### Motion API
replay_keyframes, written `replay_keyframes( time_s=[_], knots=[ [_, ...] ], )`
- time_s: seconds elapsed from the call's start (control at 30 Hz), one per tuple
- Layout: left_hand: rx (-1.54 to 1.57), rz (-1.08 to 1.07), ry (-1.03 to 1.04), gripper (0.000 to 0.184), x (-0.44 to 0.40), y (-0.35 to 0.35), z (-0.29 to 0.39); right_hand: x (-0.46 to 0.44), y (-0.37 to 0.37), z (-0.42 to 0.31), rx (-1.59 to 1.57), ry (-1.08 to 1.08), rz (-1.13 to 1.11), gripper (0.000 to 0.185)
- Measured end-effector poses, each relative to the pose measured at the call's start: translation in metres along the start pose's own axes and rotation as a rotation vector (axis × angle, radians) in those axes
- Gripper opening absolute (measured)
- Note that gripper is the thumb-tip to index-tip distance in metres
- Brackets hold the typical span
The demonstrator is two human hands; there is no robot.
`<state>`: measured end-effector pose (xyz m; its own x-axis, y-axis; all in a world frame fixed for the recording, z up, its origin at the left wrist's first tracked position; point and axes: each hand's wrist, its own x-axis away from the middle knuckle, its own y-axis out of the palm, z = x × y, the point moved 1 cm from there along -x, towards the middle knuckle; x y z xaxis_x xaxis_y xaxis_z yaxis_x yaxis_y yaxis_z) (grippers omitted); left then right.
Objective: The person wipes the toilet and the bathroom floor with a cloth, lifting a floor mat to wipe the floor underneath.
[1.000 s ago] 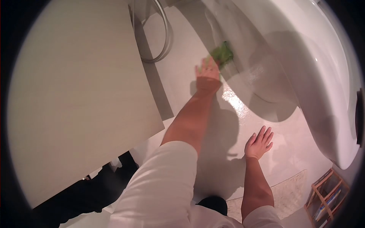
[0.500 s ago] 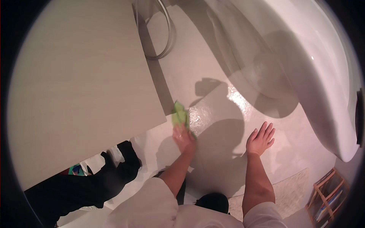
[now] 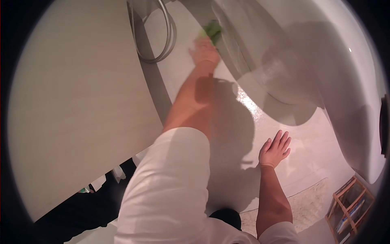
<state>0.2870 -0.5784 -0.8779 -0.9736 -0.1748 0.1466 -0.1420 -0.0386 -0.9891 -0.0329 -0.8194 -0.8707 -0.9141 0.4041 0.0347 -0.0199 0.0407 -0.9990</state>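
My left hand (image 3: 205,52) is stretched far forward, blurred by motion, with a green cloth (image 3: 213,31) under its fingertips. The cloth lies against the pale floor (image 3: 183,28), close to the base of the white toilet (image 3: 268,87). My right hand (image 3: 275,149) rests palm down on the floor in front of the toilet, fingers spread and holding nothing. A wet, shiny patch (image 3: 248,103) shows on the floor between the two hands.
A large pale cabinet panel (image 3: 81,89) stands on the left, with a grey hose (image 3: 167,40) looped beyond its edge. Dark cloth (image 3: 89,207) hangs below it. At lower right are a fluffy cream mat (image 3: 308,199) and a wooden rack (image 3: 345,203) with books.
My left hand has swept forward with the green cloth, from beside the cabinet's corner to near the toilet base. The right hand has stayed on the floor in nearly the same spot.
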Motion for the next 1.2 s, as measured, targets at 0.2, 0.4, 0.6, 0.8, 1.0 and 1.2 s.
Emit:
replay_keyframes(
  time_s=[0.2,0.4,0.6,0.8,1.0,1.2],
  knots=[
    [0.267,0.112,-0.610,0.062,0.025,-0.005,-0.084,-0.001,0.000,0.000,0.003,0.006,-0.009,0.052],
    [0.516,0.154,-0.849,0.057,0.080,0.000,-0.097,0.001,-0.004,0.000,-0.030,0.006,-0.022,0.052],
    [0.270,0.144,-0.849,0.056,0.148,0.022,-0.084,0.000,-0.004,0.001,-0.036,0.028,-0.059,0.051],
    [0.183,0.093,-0.399,0.057,0.346,0.053,-0.083,0.001,-0.004,0.003,-0.044,0.033,-0.072,0.051],
    [0.042,0.229,-0.726,0.049,0.386,0.066,-0.190,0.004,-0.002,0.002,-0.035,0.034,-0.071,0.050],
    [0.516,0.274,-0.304,0.029,0.278,0.054,-0.142,0.005,-0.001,0.002,-0.029,0.019,-0.009,0.050]
  ],
)
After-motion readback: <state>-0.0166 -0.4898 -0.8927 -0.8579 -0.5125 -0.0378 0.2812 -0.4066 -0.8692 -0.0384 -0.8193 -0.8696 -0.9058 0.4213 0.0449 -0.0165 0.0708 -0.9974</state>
